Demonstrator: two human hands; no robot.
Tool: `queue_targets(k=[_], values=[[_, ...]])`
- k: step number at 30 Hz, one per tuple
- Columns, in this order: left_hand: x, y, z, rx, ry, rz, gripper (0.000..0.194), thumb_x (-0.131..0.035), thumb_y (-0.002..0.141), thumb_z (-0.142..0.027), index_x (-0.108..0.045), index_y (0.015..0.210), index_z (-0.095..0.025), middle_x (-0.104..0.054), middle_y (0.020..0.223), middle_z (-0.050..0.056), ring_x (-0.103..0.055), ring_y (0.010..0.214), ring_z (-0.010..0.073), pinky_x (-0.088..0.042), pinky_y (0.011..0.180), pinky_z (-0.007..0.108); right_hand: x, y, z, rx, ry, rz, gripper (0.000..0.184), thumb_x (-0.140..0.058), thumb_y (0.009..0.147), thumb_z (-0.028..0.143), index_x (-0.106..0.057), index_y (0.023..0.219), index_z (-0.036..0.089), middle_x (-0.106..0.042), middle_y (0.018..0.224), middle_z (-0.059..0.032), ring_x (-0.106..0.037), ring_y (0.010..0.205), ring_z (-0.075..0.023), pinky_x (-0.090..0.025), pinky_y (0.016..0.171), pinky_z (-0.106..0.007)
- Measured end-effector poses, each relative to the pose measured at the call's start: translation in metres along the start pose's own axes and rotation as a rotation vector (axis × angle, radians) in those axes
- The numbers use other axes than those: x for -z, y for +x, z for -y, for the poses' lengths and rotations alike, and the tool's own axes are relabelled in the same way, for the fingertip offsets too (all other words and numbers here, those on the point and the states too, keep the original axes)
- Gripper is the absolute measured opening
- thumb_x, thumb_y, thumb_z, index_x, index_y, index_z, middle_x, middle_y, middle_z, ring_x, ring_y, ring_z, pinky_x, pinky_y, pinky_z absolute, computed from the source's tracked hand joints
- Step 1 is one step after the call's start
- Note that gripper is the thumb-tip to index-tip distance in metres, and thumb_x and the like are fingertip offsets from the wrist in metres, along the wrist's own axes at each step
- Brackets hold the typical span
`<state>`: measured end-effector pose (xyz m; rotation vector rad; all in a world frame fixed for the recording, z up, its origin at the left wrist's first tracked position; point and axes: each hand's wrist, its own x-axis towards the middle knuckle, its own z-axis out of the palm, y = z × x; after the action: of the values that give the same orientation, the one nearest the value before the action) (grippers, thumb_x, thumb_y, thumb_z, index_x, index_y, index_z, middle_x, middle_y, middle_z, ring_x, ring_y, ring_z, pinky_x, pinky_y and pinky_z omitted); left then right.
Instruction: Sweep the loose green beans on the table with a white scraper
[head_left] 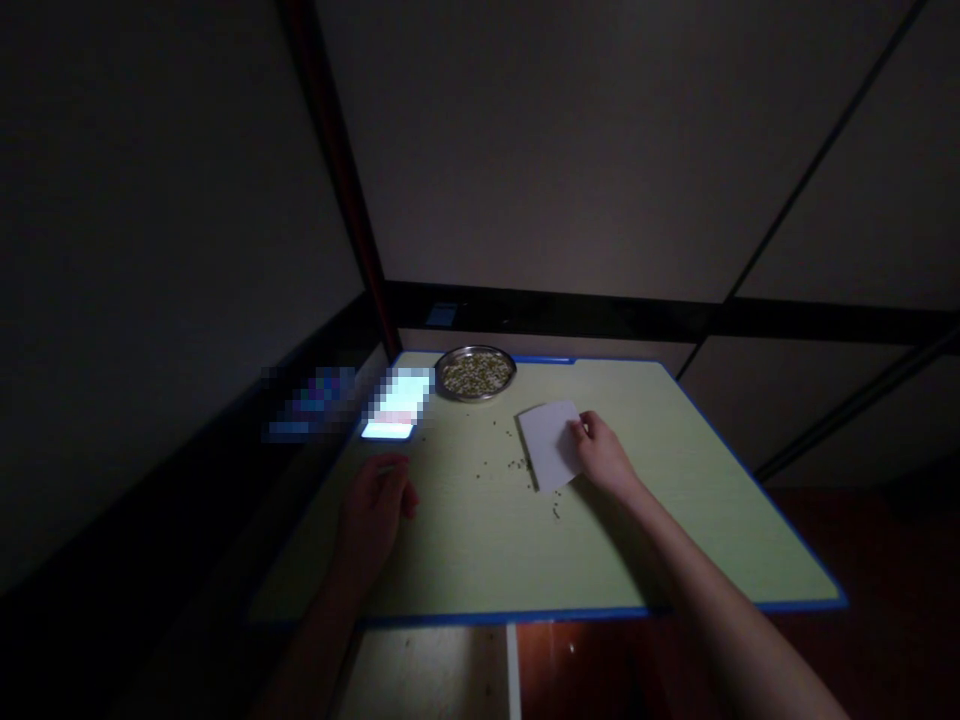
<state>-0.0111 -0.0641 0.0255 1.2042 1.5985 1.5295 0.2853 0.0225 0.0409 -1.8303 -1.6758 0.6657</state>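
Observation:
My right hand (602, 455) grips a folded-looking piece of white paper (551, 445) by its right side, thumb on top. The paper is tilted, and its left edge is close to a scatter of small dark bits (519, 464) on the pale green tabletop (465, 550). More loose specks lie around and in front of it. Near the table's left side is my left hand (375, 510), fingers loosely bent and somewhat apart, with nothing visible in them. Farther back, a round metal dish (478, 397) holds many small green and whitish pieces, perhaps beans or seeds.
A lit phone (390, 425), its screen partly blurred out, lies at the table's left, beside the dish. Walls with a dark glossy band (600, 318) stand behind and to the left. Blue edging (480, 615) borders the table. Below its front edge is an open drawer (427, 670).

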Motion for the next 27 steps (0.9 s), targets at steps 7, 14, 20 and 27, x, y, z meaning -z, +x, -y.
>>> queue_targets(k=[7,14,20,27], values=[[-0.001,-0.002,0.0,-0.001,-0.066,-0.01,0.023,-0.055,0.08,-0.038,-0.053,0.093,-0.019,-0.051,0.048,-0.007,-0.046,0.043,0.0118,-0.036,0.043,0.023,-0.056,-0.014,0.068,0.064,0.064,0.171,0.03,-0.038,0.093,0.029,-0.053,0.116,0.017,-0.069,0.105,-0.0124,-0.064,0.09,-0.0221,-0.044,0.076,-0.03],[-0.001,-0.003,0.002,0.015,-0.083,-0.032,0.021,-0.055,0.083,-0.037,-0.051,0.095,-0.02,-0.051,0.048,-0.008,-0.045,0.043,0.0115,-0.034,0.044,0.023,-0.096,-0.021,0.111,0.098,0.056,0.25,0.032,-0.041,0.094,0.031,-0.053,0.118,0.014,-0.068,0.114,-0.0168,-0.063,0.105,-0.0245,-0.044,0.087,-0.033],[0.0,-0.001,0.004,-0.01,-0.101,0.005,0.021,-0.054,0.084,-0.036,-0.051,0.097,-0.02,-0.051,0.048,-0.008,-0.046,0.044,0.0108,-0.035,0.045,0.023,-0.106,-0.015,0.117,0.07,-0.001,0.257,0.032,-0.046,0.092,0.032,-0.055,0.116,0.013,-0.067,0.116,-0.0185,-0.063,0.107,-0.0251,-0.045,0.087,-0.034],[-0.002,-0.001,0.004,0.009,-0.117,-0.003,0.02,-0.055,0.08,-0.033,-0.051,0.095,-0.02,-0.051,0.047,-0.008,-0.045,0.041,0.0106,-0.035,0.041,0.022,-0.08,0.0,0.088,0.04,-0.101,0.211,0.034,-0.049,0.089,0.032,-0.059,0.113,0.011,-0.069,0.113,-0.0206,-0.063,0.104,-0.0262,-0.045,0.084,-0.033]])
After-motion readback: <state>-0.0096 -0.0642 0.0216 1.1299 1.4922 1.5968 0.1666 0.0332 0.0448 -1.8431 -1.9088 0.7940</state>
